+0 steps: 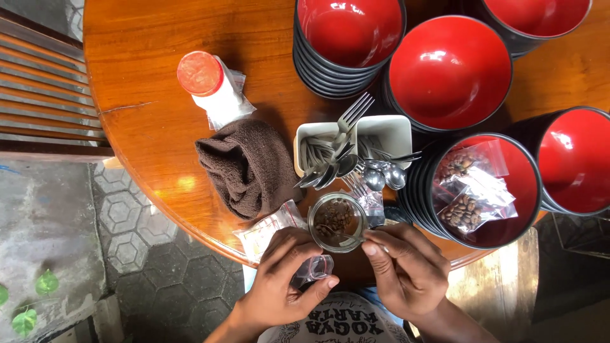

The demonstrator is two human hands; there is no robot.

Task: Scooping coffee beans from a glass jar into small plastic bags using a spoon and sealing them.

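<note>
A small glass jar (335,221) of coffee beans stands at the near edge of the round wooden table (146,89). My left hand (283,279) holds a small clear plastic bag (314,268) just below the jar. My right hand (403,267) pinches a thin spoon handle (346,235) that reaches into the jar. A flat clear packet (265,232) lies to the left of the jar, partly under my left hand.
A brown folded cloth (249,166) lies left of a white cutlery holder (381,132) with forks and spoons. Stacks of red-and-black bowls (450,71) fill the right side; one bowl (530,209) holds bean packets. A red-capped white bottle (210,86) lies farther back.
</note>
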